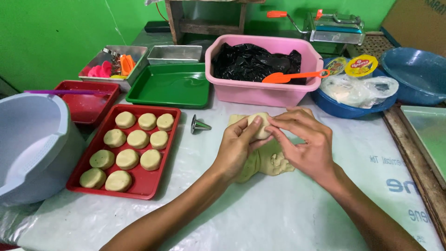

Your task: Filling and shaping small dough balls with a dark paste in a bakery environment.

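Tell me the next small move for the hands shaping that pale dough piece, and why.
Probably set the pale dough piece, pinched between the left hand and right hand, into the red rectangular tray. It already looks round like the eleven dough rounds there, and the bottom row has a free spot.

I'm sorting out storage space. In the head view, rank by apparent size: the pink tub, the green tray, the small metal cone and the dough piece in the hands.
1. Pink tub
2. Green tray
3. Dough piece, partly hidden by fingers
4. Metal cone
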